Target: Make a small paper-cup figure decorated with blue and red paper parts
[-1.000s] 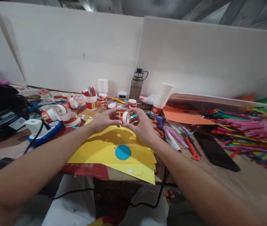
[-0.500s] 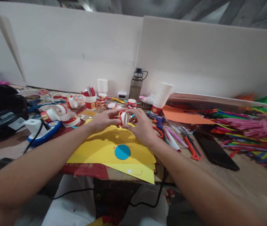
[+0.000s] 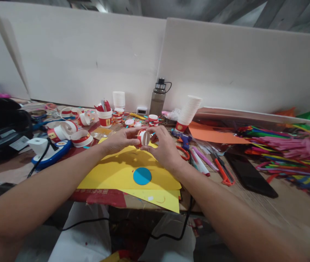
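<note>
Between my two hands is a small cut-down paper cup [image 3: 145,138], red and white, tipped so that a round pale face points right. My left hand [image 3: 120,140] pinches its left side with thumb and fingers. On the right, my right hand [image 3: 164,145] curls round it, thumb at the lower edge; part of its grip is hidden. Below them lies yellow paper [image 3: 108,171] with a blue paper disc [image 3: 142,176] flat on it.
A stack of paper cups [image 3: 188,112], a water bottle [image 3: 158,97] and a cup of pens [image 3: 105,118] stand behind. Cut cup rings [image 3: 81,138] and a power strip [image 3: 52,154] lie left. Scissors [image 3: 183,153], markers [image 3: 200,162], a phone [image 3: 249,174] and pipe cleaners [image 3: 294,145] lie right.
The cup piece has turned slightly, showing more of its round face. Both hands have stayed nearly in place around it.
</note>
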Motion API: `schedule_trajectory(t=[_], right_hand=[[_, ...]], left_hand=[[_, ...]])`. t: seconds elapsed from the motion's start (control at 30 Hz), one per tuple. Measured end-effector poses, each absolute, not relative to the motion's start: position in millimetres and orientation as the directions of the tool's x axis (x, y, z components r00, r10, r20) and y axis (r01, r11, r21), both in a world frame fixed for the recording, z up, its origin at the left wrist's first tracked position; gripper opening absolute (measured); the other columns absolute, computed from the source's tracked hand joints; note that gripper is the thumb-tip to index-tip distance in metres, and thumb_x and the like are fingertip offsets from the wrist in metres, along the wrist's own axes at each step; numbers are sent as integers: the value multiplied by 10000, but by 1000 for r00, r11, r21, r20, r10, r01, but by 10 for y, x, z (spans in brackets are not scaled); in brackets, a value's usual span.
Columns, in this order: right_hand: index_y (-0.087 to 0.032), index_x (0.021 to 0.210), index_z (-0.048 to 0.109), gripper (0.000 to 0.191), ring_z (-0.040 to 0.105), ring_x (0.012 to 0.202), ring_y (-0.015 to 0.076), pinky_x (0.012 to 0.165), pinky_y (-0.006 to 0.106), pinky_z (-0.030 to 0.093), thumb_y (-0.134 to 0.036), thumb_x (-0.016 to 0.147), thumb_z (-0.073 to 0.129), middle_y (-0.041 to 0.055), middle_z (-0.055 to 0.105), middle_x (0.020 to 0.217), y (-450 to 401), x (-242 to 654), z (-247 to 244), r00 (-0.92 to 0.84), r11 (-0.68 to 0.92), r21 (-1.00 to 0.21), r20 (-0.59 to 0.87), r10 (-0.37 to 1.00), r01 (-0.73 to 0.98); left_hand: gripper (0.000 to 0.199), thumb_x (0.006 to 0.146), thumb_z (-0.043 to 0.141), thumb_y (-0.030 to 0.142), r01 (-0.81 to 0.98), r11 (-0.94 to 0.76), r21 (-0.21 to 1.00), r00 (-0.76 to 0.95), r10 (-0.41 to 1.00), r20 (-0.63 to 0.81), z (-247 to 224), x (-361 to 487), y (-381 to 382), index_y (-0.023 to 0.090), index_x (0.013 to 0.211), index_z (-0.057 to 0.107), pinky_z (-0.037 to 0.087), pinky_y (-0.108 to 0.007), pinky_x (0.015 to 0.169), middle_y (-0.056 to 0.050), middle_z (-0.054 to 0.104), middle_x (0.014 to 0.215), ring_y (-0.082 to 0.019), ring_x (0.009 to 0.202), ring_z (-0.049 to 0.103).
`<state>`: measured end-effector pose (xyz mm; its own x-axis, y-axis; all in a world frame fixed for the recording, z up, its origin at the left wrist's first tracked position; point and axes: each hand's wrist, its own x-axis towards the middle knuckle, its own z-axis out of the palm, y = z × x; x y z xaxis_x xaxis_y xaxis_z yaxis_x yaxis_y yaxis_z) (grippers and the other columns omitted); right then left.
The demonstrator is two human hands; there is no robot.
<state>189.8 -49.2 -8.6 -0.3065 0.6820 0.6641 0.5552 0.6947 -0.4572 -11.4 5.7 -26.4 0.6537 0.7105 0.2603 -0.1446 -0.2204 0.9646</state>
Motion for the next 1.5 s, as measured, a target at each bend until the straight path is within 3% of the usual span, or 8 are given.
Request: schedule_trajectory(t=[0.13, 0.3, 0.47, 0.7, 0.87, 1.03, 1.23, 1.5], right_hand=[[-240, 1069, 568, 401, 567, 805, 164, 719, 346, 558, -310, 741, 788, 61, 542, 1052, -504, 1900, -71, -312, 703, -448, 670, 673, 552], [-245, 1079, 568, 431, 578, 938, 205, 749, 358, 555, -323, 724, 800, 69, 544, 1072, -517, 1893, -59, -305, 708, -435, 686, 660, 556], [-251, 1099, 574, 458, 570, 972, 222, 784, 381, 544, -339, 714, 806, 74, 545, 1064, -517, 1895, -46, -312, 702, -407, 686, 657, 584], [-253, 1111, 566, 439, 546, 989, 240, 853, 409, 507, -191, 729, 775, 74, 520, 1045, -536, 1895, -64, -314, 705, -329, 722, 616, 628], [-264, 1133, 557, 431, 526, 1006, 248, 855, 412, 495, -139, 752, 716, 77, 507, 1054, -538, 1889, -100, -369, 711, -243, 719, 588, 659], [-258, 1132, 553, 408, 527, 1012, 241, 842, 398, 508, -212, 768, 732, 80, 509, 1072, -517, 1883, -108, -355, 722, -315, 708, 611, 616], [-234, 1149, 532, 301, 579, 877, 196, 782, 382, 532, -254, 865, 629, 96, 514, 1100, -496, 1910, -104, -236, 659, -454, 686, 688, 600], [-224, 1014, 573, 154, 589, 840, 184, 760, 363, 518, -174, 870, 593, 66, 553, 1000, -486, 1919, -103, -249, 664, -446, 684, 685, 601]], left_hand=[[667, 739, 752, 283, -166, -204, 965, 647, 715, 262, -259, -110, 47, 255, 1370, 536, 507, -318, 825, -116, 653, 1237, -236, 1069, 618], [684, 724, 776, 299, -204, -189, 961, 654, 704, 277, -245, -106, 34, 251, 1365, 541, 513, -298, 791, -124, 657, 1214, -229, 1031, 628], [563, 770, 743, 289, -236, -118, 965, 686, 683, 251, -229, -107, 6, 248, 1311, 594, 513, -266, 751, -111, 679, 1127, -173, 912, 644], [535, 814, 692, 327, -265, 7, 964, 731, 654, 197, -169, 0, -123, 254, 1328, 564, 537, -326, 761, -117, 654, 1141, -198, 904, 663], [520, 767, 742, 370, -226, -73, 971, 655, 726, 207, -215, 114, -155, 197, 1233, 591, 532, -301, 764, -84, 669, 1024, -170, 868, 657], [506, 749, 721, 483, -124, -216, 968, 547, 799, 249, -224, 144, -155, 143, 1109, 613, 526, -264, 705, -73, 669, 971, -160, 843, 641], [296, 836, 622, 336, 45, -430, 902, 560, 758, 334, -167, 171, -201, 147, 1064, 619, 530, -247, 649, -49, 652, 937, -113, 719, 600], [225, 853, 522, 228, 167, -555, 815, 580, 724, 374, -196, 176, -219, 173, 1054, 608, 523, -236, 607, -28, 606, 884, -116, 700, 571]])
